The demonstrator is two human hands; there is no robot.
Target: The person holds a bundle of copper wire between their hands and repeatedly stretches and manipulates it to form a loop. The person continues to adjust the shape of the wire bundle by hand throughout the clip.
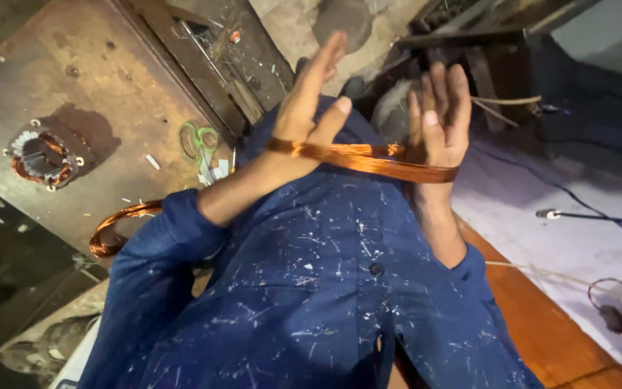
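A copper wire coil (358, 157) is stretched as a flat loop between both of my raised hands. My left hand (309, 94) has the loop round its base near the wrist, with fingers straight and thumb out. The coil's other end passes round the base of my right hand (438, 119), whose fingers also point up and apart. Both hands are held in front of my blue, paint-flecked shirt (311, 288). Neither hand curls its fingers round the wire; the loop is held taut by the hands pulling apart.
A rusty metal worktable (73, 79) at left carries a motor stator with copper windings (41, 153) and green-handled scissors (199, 144). A second copper coil (113, 229) hangs at its edge under my left sleeve. Cables (584, 215) lie on a pale sheet beside an orange board (541, 317).
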